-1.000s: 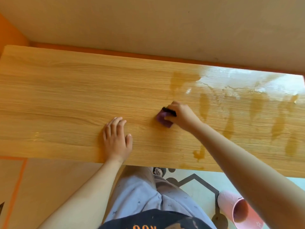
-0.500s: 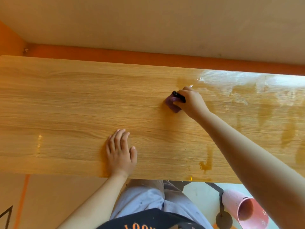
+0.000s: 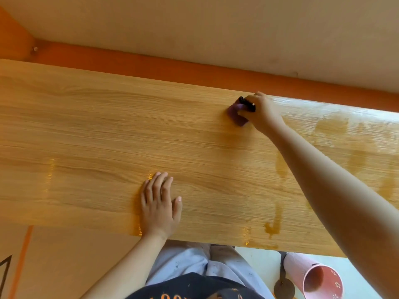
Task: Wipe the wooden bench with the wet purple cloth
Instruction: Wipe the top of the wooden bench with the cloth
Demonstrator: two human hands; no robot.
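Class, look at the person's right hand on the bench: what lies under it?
Under the right hand a purple cloth is pressed onto the wooden bench, near its far edge. Only the cloth's left part shows; the rest, and the bench surface beneath it, is covered.

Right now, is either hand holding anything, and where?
The right hand presses the cloth by its right part; the left hand lies flat, holding nothing.
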